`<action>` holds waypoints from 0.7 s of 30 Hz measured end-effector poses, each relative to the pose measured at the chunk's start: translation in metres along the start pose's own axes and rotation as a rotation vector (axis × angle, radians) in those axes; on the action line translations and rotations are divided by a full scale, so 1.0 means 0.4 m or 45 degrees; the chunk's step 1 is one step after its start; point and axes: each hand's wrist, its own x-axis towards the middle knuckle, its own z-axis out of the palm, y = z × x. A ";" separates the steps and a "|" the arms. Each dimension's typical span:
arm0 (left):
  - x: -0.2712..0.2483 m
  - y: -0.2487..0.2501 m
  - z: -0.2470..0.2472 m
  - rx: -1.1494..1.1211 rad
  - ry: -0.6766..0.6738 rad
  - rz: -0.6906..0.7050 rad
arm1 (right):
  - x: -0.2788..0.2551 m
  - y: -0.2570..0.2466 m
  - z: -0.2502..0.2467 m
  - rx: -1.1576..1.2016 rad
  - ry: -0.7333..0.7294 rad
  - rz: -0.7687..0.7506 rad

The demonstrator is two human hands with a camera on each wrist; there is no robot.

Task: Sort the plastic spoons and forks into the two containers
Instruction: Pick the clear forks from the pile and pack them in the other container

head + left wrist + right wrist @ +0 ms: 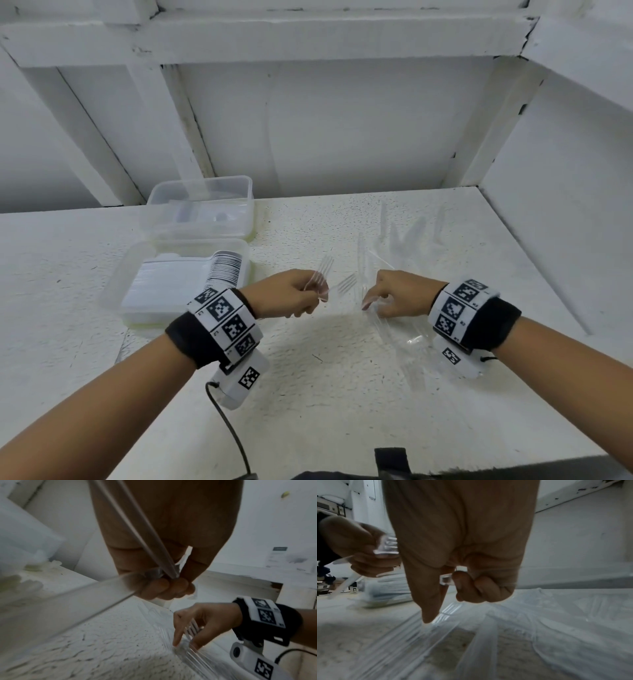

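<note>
Head view: two clear tubs on the white worktop (308, 394) — the near tub (144, 294) holds a packed stack of cutlery, the far tub (202, 209) a few pieces. Left hand (284, 294) is clenched round clear forks (323, 270); right hand (397, 294) pinches a fork (347, 284) above the loose pile (404, 240).

Left wrist view: fingers (163, 586) curl round fork handles.

Right wrist view: forefinger (428, 599) points down at the pile — other fingers are curled on a clear handle (446, 580).

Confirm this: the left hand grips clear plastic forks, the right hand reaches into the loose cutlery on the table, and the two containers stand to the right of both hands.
One thing is wrong: the two containers stand to the left of both hands, as the head view shows. The left hand does grip clear plastic forks, and the right hand does reach into the loose cutlery on the table.
</note>
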 end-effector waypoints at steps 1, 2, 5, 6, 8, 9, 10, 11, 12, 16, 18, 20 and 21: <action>0.001 -0.005 -0.004 -0.044 0.019 0.002 | 0.003 -0.001 0.006 -0.013 -0.010 -0.001; 0.002 -0.009 -0.008 -0.077 0.035 0.010 | 0.005 -0.003 0.012 -0.026 -0.010 -0.007; 0.008 -0.015 -0.014 -0.186 0.106 0.023 | 0.009 -0.007 0.014 0.028 0.072 -0.043; 0.011 -0.016 -0.017 -0.255 0.145 0.005 | 0.006 -0.008 0.007 0.113 0.128 -0.062; 0.019 -0.018 -0.021 -0.483 0.229 -0.041 | -0.004 -0.011 -0.009 0.359 0.272 -0.116; 0.024 -0.014 -0.022 -0.595 0.281 -0.053 | -0.011 -0.013 -0.018 0.485 0.353 -0.138; 0.032 -0.011 -0.024 -0.677 0.344 -0.067 | -0.020 -0.017 -0.026 0.611 0.441 -0.146; 0.041 -0.006 -0.024 -0.730 0.403 -0.079 | -0.027 -0.021 -0.034 0.737 0.545 -0.134; 0.052 -0.001 -0.024 -0.751 0.445 -0.088 | -0.032 -0.025 -0.041 0.850 0.671 -0.111; 0.121 0.025 -0.010 -0.399 0.469 -0.049 | -0.029 -0.031 -0.082 1.196 1.107 0.021; 0.164 0.036 0.007 -0.080 0.431 -0.048 | -0.029 -0.041 -0.102 1.393 1.109 0.029; 0.206 0.040 0.027 0.162 0.356 -0.070 | -0.028 -0.043 -0.111 1.421 1.098 0.072; 0.221 0.044 0.036 0.251 0.298 -0.078 | -0.026 -0.041 -0.112 1.354 1.109 0.113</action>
